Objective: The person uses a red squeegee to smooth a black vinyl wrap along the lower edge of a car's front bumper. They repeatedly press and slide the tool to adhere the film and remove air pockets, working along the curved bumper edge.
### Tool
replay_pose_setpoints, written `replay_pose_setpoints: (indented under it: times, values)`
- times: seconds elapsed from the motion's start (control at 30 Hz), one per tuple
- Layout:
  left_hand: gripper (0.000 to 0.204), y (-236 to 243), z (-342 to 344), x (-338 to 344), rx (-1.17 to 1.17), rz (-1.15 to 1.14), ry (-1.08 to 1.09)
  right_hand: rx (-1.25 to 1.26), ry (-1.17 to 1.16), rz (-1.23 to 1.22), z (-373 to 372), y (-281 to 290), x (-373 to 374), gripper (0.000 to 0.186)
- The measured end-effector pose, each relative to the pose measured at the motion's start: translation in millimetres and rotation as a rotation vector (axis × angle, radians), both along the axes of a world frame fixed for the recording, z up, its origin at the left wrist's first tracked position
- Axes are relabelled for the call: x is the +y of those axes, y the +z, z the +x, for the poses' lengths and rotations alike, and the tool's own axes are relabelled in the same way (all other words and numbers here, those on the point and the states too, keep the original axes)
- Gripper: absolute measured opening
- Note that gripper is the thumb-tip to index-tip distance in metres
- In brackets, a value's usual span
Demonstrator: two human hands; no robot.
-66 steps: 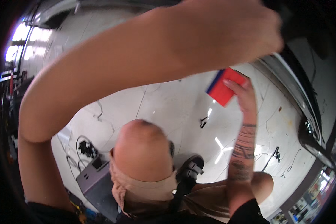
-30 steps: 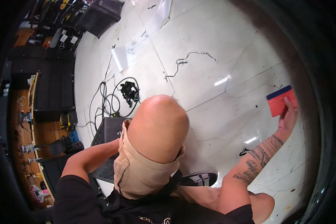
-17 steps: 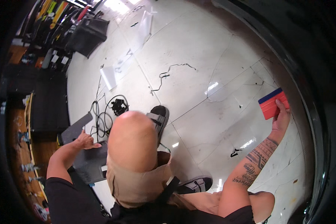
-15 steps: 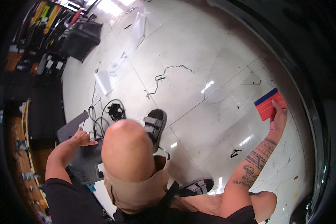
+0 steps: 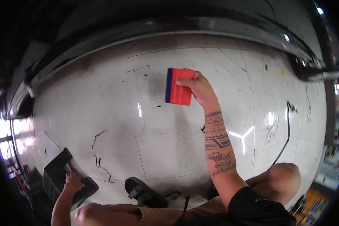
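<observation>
My right hand [image 5: 202, 88] is closed round one edge of a flat red squeegee [image 5: 182, 96] with a dark blue strip along its far-left side. My thumb lies across its face, and it is held up above the floor. At the lower left my left hand [image 5: 74, 182] grips a black panel [image 5: 53, 175] beside its cut-out, fingers bent over the edge. What the panel belongs to cannot be made out.
A dark, glossy vehicle body [image 5: 169, 28] curves across the top. On the pale tiled floor [image 5: 101, 105] lie a thin black strip [image 5: 96, 154] and a longer black strip [image 5: 288, 128]. My sandalled foot [image 5: 143, 193] stands at the bottom.
My view has swung right toward the vehicle, so the squeegee in my right hand now appears near the middle. My left hand stays on the black panel.
</observation>
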State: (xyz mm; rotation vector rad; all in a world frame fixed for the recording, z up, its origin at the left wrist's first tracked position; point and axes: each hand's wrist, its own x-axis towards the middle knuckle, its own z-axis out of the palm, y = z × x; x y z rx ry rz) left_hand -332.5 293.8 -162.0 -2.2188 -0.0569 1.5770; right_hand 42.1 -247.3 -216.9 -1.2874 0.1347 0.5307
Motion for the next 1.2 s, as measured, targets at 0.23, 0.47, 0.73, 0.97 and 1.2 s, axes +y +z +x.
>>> replay_pose_setpoints:
  times: [0.23, 0.47, 0.73, 0.97, 1.2]
  values:
    - [0.029, 154, 381, -305, -1.295, -1.051, -0.880, 0.152, -0.502, 0.304, -17, -10, -10, 0.027]
    - [0.032, 131, 450, -379, -1.643, -0.747, -0.675, 0.017, -0.665, 0.321, 9, 25, -22, 0.024]
    - [0.024, 113, 461, -380, -1.692, -0.740, -0.528, -0.054, -0.736, 0.452, 27, 48, -14, 0.023]
    - [0.020, 81, 468, -362, -1.893, -0.677, -0.708, -0.008, -0.793, 0.395, 24, 38, -22, 0.026]
    - [0.018, 56, 490, -353, -1.912, -0.845, -0.624, -0.049, -0.816, 0.346, 30, 44, -31, 0.029]
